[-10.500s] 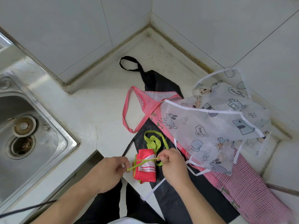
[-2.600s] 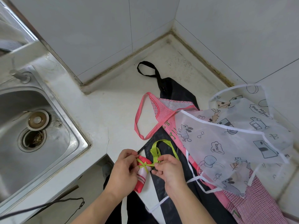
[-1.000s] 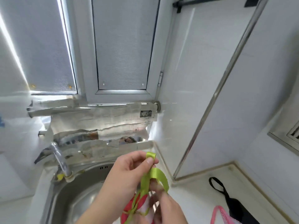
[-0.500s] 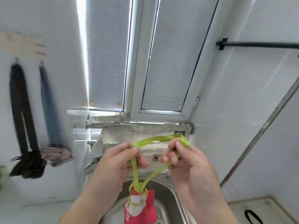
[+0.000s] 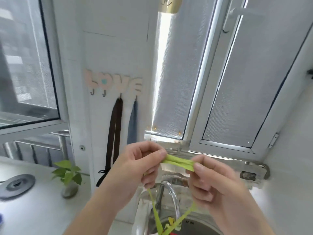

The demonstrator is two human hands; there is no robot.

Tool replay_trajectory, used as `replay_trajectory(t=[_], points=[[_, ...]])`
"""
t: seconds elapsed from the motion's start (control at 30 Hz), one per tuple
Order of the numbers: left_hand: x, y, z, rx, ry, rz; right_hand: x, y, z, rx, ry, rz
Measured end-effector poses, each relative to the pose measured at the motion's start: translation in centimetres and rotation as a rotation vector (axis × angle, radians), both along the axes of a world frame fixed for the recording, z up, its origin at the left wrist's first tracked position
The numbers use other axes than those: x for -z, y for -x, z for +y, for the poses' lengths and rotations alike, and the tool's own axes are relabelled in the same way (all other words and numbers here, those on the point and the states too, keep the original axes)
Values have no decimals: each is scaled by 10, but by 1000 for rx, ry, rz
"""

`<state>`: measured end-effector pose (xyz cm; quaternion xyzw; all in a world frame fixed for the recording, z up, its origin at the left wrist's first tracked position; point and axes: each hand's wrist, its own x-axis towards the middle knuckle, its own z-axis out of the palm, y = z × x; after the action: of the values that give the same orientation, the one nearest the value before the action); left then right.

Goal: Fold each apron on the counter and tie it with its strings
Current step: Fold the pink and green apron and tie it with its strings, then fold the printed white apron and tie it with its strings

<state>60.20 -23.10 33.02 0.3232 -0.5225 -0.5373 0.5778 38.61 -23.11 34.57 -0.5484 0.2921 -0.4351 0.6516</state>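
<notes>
Pinching green strap flatter now, hands closer together.

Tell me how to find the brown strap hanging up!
Find the LOVE hook rack on the white wall between the windows. Two straps hang from its right-hand hooks. The brown strap is the darker, longer one, left of the blue-grey strap.

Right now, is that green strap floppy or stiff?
Probably floppy: the strap lies flat and folded between both hands, left hand and right hand, then droops below them. Likely light, since fingertip pinches hold it.
</notes>
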Motion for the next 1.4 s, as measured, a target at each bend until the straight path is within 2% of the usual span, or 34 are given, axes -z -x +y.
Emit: replay_trajectory(t=[0.1,0.17,0.27,0.37,0.47,0.6,0.77,0.87,1.03,1.13,1.3,1.4], points=[[-3,-29,-12,-107,36,-54,-4,-37,-11,52,39,62],[-9,-55,-21,-201,118,-187,-8,-64,-21,130,73,88],[-21,-113,-37,-235,214,-394,-15,-117,-38,257,181,167],[-32,-161,-55,-350,288,-540,-24,-160,-53,321,344,331],[-40,-196,-81,-557,341,-657,-37,-206,-72,412,522,489],[-48,-219,-114,-932,493,-832,-49,-252,-108,699,777,674],[-55,-231,-145,-1199,670,-979,-60,-291,-150,1006,1118,965],[-55,-236,-155,-1228,790,-1018,-59,-298,-157,1133,1262,1071],[-27,-234,-162,-1121,932,-1085,-24,-294,-157,1005,1399,1231],[-11,-223,-156,-1047,901,-1126,-11,-292,-156,961,1414,1206],[-8,-212,-152,-1057,790,-1121,-4,-291,-155,901,1348,1169],[1,-198,-141,-1083,654,-1003,13,-273,-142,828,1264,1139]])
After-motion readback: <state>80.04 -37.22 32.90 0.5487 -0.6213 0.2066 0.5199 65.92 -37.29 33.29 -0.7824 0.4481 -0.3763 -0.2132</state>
